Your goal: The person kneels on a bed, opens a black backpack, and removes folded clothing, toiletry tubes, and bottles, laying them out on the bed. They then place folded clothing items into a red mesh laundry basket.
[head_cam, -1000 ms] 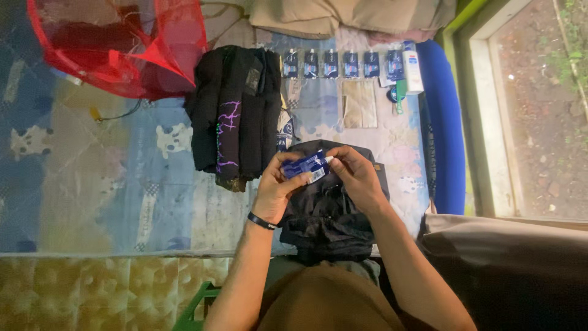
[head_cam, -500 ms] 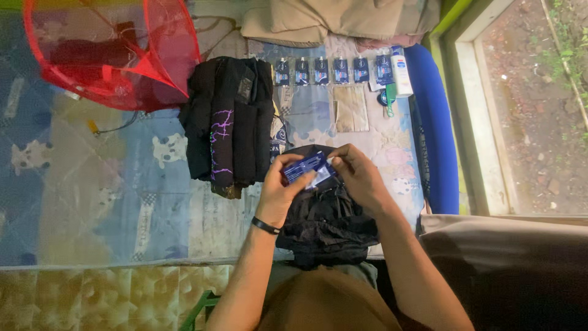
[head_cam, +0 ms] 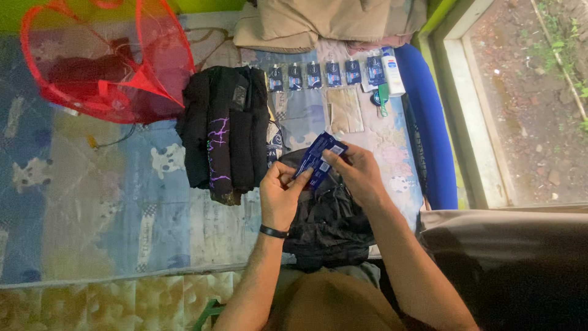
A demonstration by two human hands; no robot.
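A small blue sachet [head_cam: 319, 154] is pinched between both hands above a crumpled black bag [head_cam: 327, 224] on the mattress. My left hand [head_cam: 280, 193], with a black wristband, grips the sachet's lower end. My right hand [head_cam: 357, 173] holds its upper right end. The sachet is tilted, its top pointing away from me. A row of several similar dark sachets [head_cam: 313, 75] lies farther off on the patterned sheet [head_cam: 110, 184].
A stack of folded black clothes [head_cam: 225, 132] lies left of my hands. A red mesh hamper [head_cam: 104, 58] sits at the far left. A white bottle [head_cam: 392, 70], a green item [head_cam: 383, 98], a tan cloth [head_cam: 345, 109], beige pillows [head_cam: 331, 21] and a blue bolster [head_cam: 429, 129] lie beyond and right.
The sachet has turned from lying crosswise to standing tilted upward. My right hand shifted to its upper end, and the camera view has slid slightly.
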